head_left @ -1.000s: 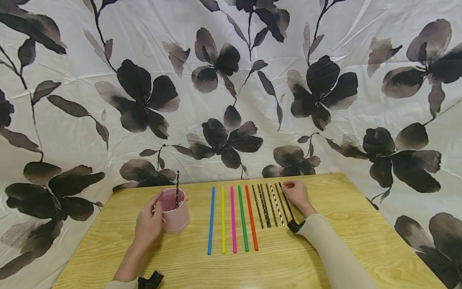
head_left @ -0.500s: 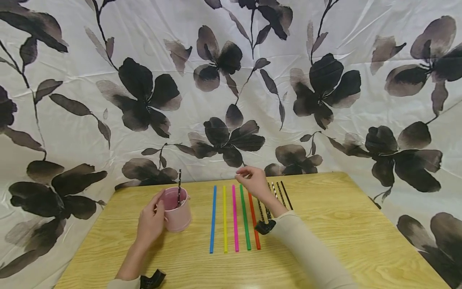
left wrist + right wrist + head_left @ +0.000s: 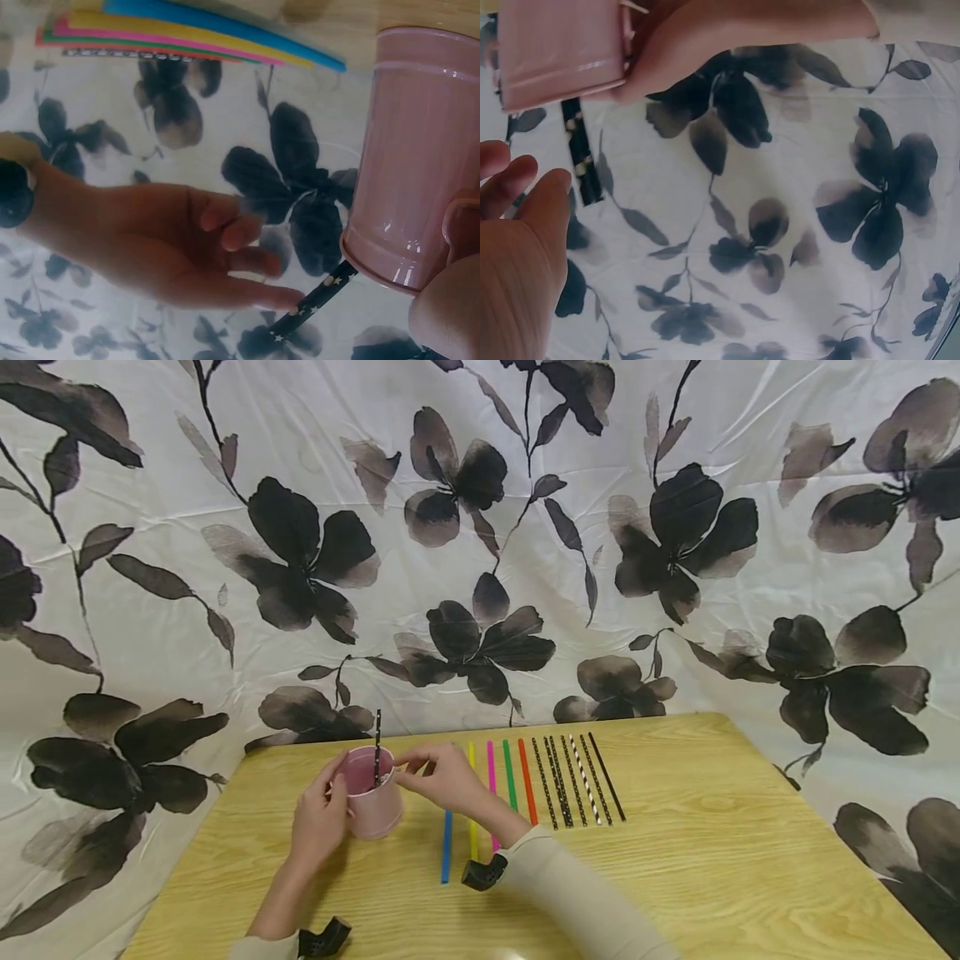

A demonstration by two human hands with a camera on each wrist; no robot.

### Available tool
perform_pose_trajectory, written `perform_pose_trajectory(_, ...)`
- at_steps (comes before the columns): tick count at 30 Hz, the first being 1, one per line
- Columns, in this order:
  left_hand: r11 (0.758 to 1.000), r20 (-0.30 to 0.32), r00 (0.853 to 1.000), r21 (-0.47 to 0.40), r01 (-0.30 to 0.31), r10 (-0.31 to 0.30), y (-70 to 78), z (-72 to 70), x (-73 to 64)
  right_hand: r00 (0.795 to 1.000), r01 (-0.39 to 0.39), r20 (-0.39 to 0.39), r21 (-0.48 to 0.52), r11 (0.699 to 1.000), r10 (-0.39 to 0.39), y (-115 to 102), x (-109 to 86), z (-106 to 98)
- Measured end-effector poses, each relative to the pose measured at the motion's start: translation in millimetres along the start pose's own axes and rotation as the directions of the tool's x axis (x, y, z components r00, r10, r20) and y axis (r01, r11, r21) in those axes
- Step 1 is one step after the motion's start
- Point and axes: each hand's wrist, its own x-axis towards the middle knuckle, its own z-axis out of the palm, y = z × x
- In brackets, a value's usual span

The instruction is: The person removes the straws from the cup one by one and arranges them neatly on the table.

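A small pink metal bucket (image 3: pixel 377 814) stands at the left of the table, a black patterned straw (image 3: pixel 378 747) rising out of it. Thumb and fingers of my left hand (image 3: pixel 317 820) grip the bucket's near-left rim. In the head view, my right hand (image 3: pixel 444 779) has its fingertips right at the right side of the rim. The left wrist view shows that right hand (image 3: pixel 187 247) with loosely bent fingers and nothing between them, overlapping the star-patterned straw (image 3: pixel 319 300). The straw (image 3: pixel 583 154) also appears below the bucket (image 3: pixel 562 56) in the right wrist view.
Blue (image 3: pixel 446 856), yellow (image 3: pixel 472 839), pink (image 3: pixel 491 768), green (image 3: pixel 510 772) and red (image 3: pixel 528 785) straws lie in a row, partly under the right arm. Right of them lie several patterned straws (image 3: pixel 558 785) and a plain black one (image 3: pixel 607 781). Floral fabric (image 3: pixel 480 568) hangs behind the table (image 3: pixel 712 860).
My right hand has swept left from the black straw at the row's right end, across the coloured straws, to the bucket. The black straw now lies released. The left hand stays on the bucket.
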Motion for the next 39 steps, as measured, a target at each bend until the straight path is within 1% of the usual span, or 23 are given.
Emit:
perform_pose_trajectory(3,1.000,0.005,1.000,0.000,0.000,0.000,0.6,1.0,-0.1,0.999,0.047,0.028,-0.023,0.999,-0.046,-1,-1.0,8)
perform_pose_trajectory(7,1.000,0.002,1.000,0.003,-0.002,0.002,0.3,1.3,-0.5,0.997,0.069,0.039,-0.037,0.997,-0.067,-1,-1.5,15)
perform_pose_trajectory(11,1.000,0.001,1.000,0.005,-0.007,0.007,0.5,1.4,-0.5,0.998,0.063,0.004,-0.025,0.998,-0.063,-2,-1.8,21)
perform_pose_trajectory(17,1.000,0.004,1.000,0.005,-0.008,0.008,1.2,2.4,-1.2,0.996,0.073,-0.042,-0.027,0.997,-0.074,2,-1.6,32)
perform_pose_trajectory(24,1.000,-0.010,1.000,-0.004,0.005,-0.005,1.9,2.7,-1.1,0.989,0.119,-0.073,-0.101,0.988,-0.126,1,1.1,38)
perform_pose_trajectory(26,1.000,-0.016,1.000,-0.010,0.005,-0.005,1.4,2.1,-0.4,0.987,0.131,-0.081,-0.105,0.986,-0.140,-1,2.1,39)
perform_pose_trajectory(29,1.000,-0.020,1.000,-0.017,-0.004,0.003,1.3,1.4,0.3,0.986,0.123,-0.098,-0.080,0.989,-0.131,-3,1.8,39)
perform_pose_trajectory(32,1.000,-0.020,1.000,-0.021,-0.015,0.014,1.9,1.3,0.2,0.990,0.091,-0.102,-0.021,0.996,-0.093,-7,-0.2,36)
perform_pose_trajectory(35,1.000,-0.011,1.000,-0.012,-0.012,0.011,3.0,1.3,-0.9,0.993,0.058,-0.104,0.020,0.998,-0.056,-12,-2.4,27)
perform_pose_trajectory(39,1.000,-0.007,1.000,-0.010,0.004,-0.004,3.3,1.7,-0.7,0.993,0.032,-0.113,0.049,0.998,-0.026,-22,-3.6,10)
